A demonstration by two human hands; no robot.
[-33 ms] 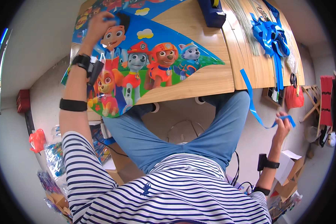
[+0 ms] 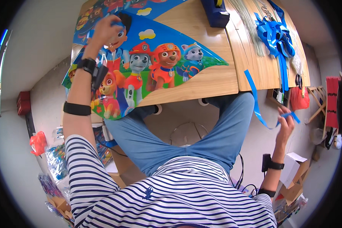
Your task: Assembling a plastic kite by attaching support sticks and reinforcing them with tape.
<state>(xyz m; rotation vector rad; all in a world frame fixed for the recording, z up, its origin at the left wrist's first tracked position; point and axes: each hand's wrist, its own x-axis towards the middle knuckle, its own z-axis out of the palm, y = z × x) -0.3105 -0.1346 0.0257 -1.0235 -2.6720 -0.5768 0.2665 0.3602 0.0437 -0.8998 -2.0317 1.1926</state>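
A shiny printed kite (image 2: 155, 57) with cartoon dogs on a blue and green ground lies on the table, its rounded lower edge overhanging the front. Above its left part, over the cartoon boy, is my left hand (image 2: 104, 32), fingers curled together. A bit of blue shows at the fingertips; whether it is ribbon or the print behind I cannot tell. My right hand (image 2: 286, 127), out to the right beyond the table's edge, pinches a blue ribbon (image 2: 256, 100). From those fingers the ribbon sags, then rises to the table edge beside my right knee.
Another printed sheet (image 2: 159, 8) lies behind the kite. A dark blue tape dispenser (image 2: 215, 15) stands at the back. Thin pale rods (image 2: 250, 28), a heap of blue ribbons (image 2: 275, 36) and scissors (image 2: 298, 80) are on the table's right part. Bagged goods (image 2: 57, 163) lie at lower left.
My left hand has shifted slightly right and nearer over the kite. My right hand has moved a little left and up with the ribbon.
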